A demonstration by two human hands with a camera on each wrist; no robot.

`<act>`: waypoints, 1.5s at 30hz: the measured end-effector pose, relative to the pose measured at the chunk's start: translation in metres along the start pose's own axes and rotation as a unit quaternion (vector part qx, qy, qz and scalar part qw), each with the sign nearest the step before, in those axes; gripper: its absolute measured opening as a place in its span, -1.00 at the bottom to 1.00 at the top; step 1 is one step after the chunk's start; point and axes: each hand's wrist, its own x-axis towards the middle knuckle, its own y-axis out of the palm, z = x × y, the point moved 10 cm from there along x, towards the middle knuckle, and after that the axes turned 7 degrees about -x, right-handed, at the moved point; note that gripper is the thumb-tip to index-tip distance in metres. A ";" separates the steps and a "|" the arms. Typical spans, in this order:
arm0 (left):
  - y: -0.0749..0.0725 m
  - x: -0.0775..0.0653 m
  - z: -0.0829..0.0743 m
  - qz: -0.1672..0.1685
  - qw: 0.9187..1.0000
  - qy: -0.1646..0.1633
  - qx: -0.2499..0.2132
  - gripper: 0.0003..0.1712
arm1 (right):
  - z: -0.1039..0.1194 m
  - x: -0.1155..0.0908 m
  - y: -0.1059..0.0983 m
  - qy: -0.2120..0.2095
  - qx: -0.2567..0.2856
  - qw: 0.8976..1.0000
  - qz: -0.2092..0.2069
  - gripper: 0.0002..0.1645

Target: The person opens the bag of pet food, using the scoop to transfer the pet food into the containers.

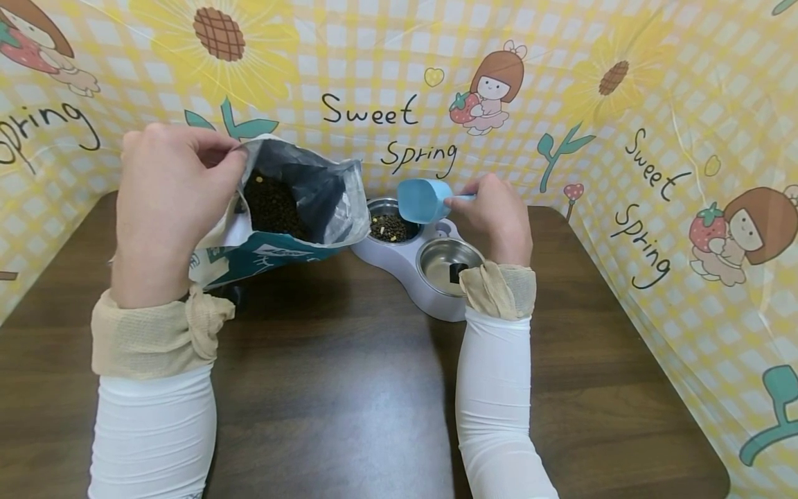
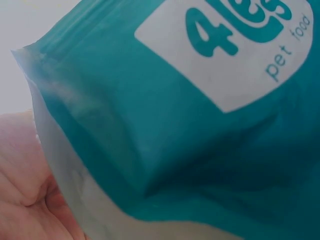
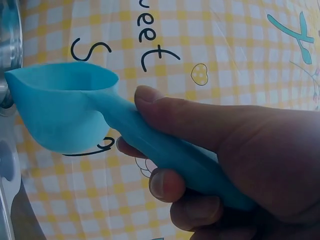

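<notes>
With thumb and fingers my left hand [image 1: 177, 201] pinches the top edge of a teal pet food bag [image 1: 268, 253]. The bag's mouth gapes, and dark brown kibble [image 1: 274, 206] lies inside its silver lining. In the left wrist view the printed side of the bag [image 2: 150, 125] fills most of the picture. My right hand [image 1: 495, 211] grips the handle of a light blue scoop [image 1: 424, 199], which is tipped over the far steel bowl [image 1: 388, 208]. Kibble with a few yellow pieces lies in that bowl. The scoop's cup [image 3: 65, 115] looks bare inside in the right wrist view.
Both bowls sit in a pale double feeder stand [image 1: 399, 267]. The nearer steel bowl [image 1: 441, 270] holds no kibble where its inside shows. A brown wooden table [image 1: 349, 388] lies beneath, and a yellow checked cloth [image 1: 374, 41] hangs behind and at the sides.
</notes>
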 end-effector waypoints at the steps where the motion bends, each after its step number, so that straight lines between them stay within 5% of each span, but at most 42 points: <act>1: 0.000 0.000 0.000 0.000 1.000 0.001 -0.001 -0.62 | -0.001 0.000 0.000 0.001 0.005 1.000 0.004 -0.54; 12: 0.000 0.000 0.000 0.001 1.000 0.000 -0.001 -0.62 | -0.009 0.002 -0.001 -0.013 0.081 0.996 0.035 -0.45; 18: 0.000 0.000 0.001 0.003 1.000 -0.002 -0.002 -0.62 | -0.014 0.000 -0.011 -0.022 0.137 0.990 0.017 -0.38; 26: 0.000 0.000 0.001 0.001 1.000 0.001 0.001 -0.62 | -0.015 -0.017 -0.026 0.016 0.270 0.963 0.010 -0.44; 36: 0.001 0.000 0.000 0.001 1.000 0.004 -0.001 -0.63 | 0.019 -0.061 -0.061 -0.085 0.291 0.953 -0.014 -0.39; 45: 0.001 -0.001 -0.002 0.003 1.000 0.007 -0.004 -0.62 | 0.045 -0.088 -0.068 -0.163 0.239 0.957 0.029 -0.53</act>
